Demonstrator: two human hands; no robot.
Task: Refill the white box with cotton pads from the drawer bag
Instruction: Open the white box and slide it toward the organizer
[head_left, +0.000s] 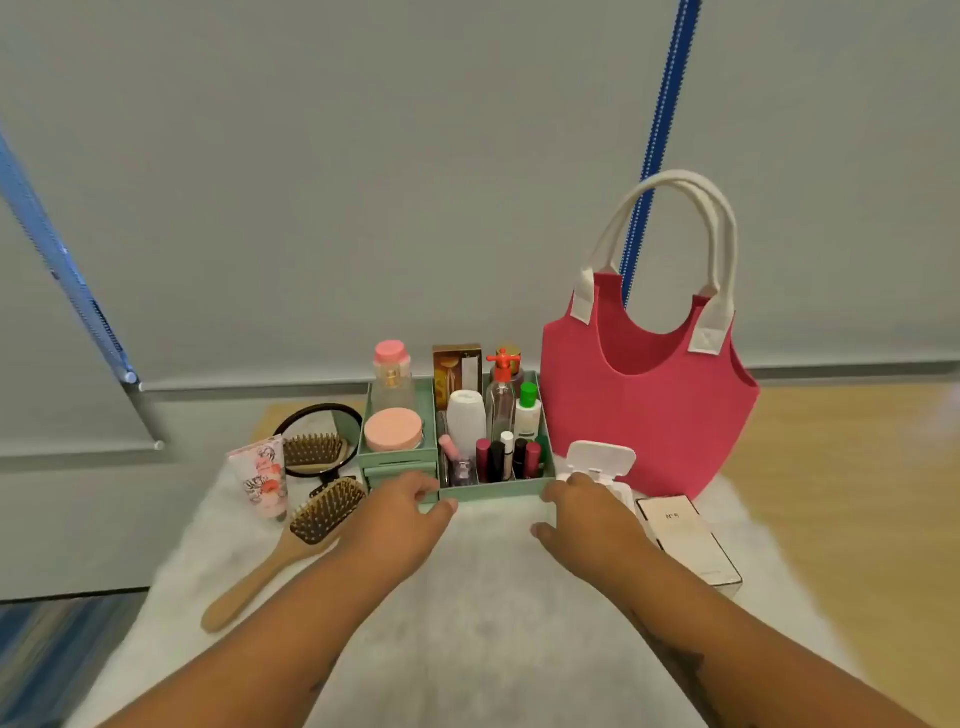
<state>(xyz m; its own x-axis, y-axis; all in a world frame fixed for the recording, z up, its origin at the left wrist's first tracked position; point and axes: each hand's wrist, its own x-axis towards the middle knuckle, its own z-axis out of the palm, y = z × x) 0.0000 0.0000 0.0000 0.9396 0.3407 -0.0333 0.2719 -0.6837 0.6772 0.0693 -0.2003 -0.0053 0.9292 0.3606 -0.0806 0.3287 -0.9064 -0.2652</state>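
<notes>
**White box open, drawer not yet pulled: refill barely begun**

White plastic marks the box (597, 470), which sits on the pale mat (493, 597) just right of the green organiser (488, 488) and in front of the pink bag (644, 410). Its lid stands flipped up toward the far side, so the opening step looks done. What lies inside cannot be made out; the right hand (582, 512) covers the near part of it.

That right hand rests at the box's near left edge, fingers loosely curled, thumb out toward the centre of the mat. Whether it pinches anything is not clear; no pad shows between the fingers.

Left hand (402, 506) reaches to the near left corner of the organiser, where 2 small drawers (400, 467) sit stacked under the tray with the pink compact. Its fingers are spread and bent at the drawer fronts, touching or nearly so, holding nothing visible. Both drawers look shut or close to it.

No bag of pads and no loose pads appear anywhere in view, so the supply is presumably inside a drawer.

By my reading, 1 step is done: the box is open. Left to do: pull the drawer, take out the bag, move pads into the box, and likely close the lid.
</notes>
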